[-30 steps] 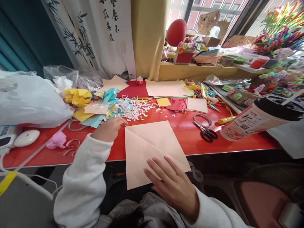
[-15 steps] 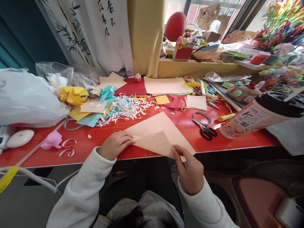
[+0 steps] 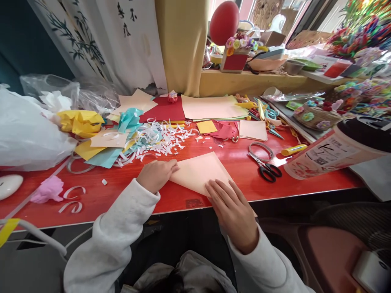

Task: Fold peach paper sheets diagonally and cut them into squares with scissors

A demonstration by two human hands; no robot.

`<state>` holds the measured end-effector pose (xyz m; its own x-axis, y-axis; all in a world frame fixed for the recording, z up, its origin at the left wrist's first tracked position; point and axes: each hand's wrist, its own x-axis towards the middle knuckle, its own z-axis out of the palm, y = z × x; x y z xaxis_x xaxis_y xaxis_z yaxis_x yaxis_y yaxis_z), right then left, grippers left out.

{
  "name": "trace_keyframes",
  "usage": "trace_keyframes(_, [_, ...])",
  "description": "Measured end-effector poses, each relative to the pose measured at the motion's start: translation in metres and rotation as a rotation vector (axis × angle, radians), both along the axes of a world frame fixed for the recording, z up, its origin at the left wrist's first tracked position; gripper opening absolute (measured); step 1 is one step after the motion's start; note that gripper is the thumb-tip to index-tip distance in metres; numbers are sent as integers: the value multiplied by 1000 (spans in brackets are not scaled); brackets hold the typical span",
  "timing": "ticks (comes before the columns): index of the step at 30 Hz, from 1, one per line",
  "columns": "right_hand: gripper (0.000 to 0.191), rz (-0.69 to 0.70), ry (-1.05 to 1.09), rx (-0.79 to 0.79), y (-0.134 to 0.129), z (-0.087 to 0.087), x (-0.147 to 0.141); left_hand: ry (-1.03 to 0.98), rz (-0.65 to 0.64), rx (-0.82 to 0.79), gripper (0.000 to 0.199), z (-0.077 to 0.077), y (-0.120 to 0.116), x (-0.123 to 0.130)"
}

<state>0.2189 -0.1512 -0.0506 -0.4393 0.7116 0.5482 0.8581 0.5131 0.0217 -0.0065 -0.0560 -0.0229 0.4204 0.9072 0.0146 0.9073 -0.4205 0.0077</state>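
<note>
A pale peach sheet of paper (image 3: 198,173), folded over on itself, lies on the red table near its front edge. Its left corner is pinched in the curled fingers of my left hand (image 3: 156,176). My right hand (image 3: 233,213) rests flat on the lower right part of the sheet, fingers stretched out, covering that side; a small tip of paper shows beyond it past the table edge. To the right of the sheet are scissors (image 3: 266,170) with black handles, next to a grey roll of tape or ring (image 3: 261,149).
White paper shreds (image 3: 161,140) and coloured paper pieces are heaped at the back left, beside a white plastic bag (image 3: 33,130). A large drink cup (image 3: 330,152) and a yellow pen-like stick (image 3: 293,150) are on the right. A pink crumpled piece (image 3: 49,189) lies left.
The raised flap of the sheet has been laid down over the rest. My right hand went from pinching its edge to lying flat on it. The view has shifted slightly.
</note>
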Motion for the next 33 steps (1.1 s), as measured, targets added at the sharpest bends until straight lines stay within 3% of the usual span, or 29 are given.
trace_keyframes(7, [36,-20,-60,-62,4,4,4,50,13,-47,31,0,9,10])
trace_keyframes(11, [51,-158,-1,-42,6,11,12,-129,53,-88,27,8,5,2])
trace_keyframes(14, [68,-233,116,29,3,12,24,-346,-54,-142,21,9,-8,-7])
trace_keyframes(17, [63,-67,143,34,-5,9,38,-422,-308,-154,17,-1,-26,-20])
trace_keyframes(20, [48,202,88,-60,-16,3,43,-350,-383,-104,31,-16,-40,-30])
trace_keyframes(24, [39,280,95,-50,-28,-4,37,-285,-280,101,37,-27,-53,-31])
trace_keyframes(28, [36,265,108,-24,-28,-6,29,-348,174,428,29,-27,-68,-22])
trace_keyframes(29, [36,273,120,-27,-27,-6,29,-359,234,465,31,-27,-72,-21])
trace_keyframes(33, [29,278,341,-51,-23,-13,36,-319,142,408,50,-32,-83,-28])
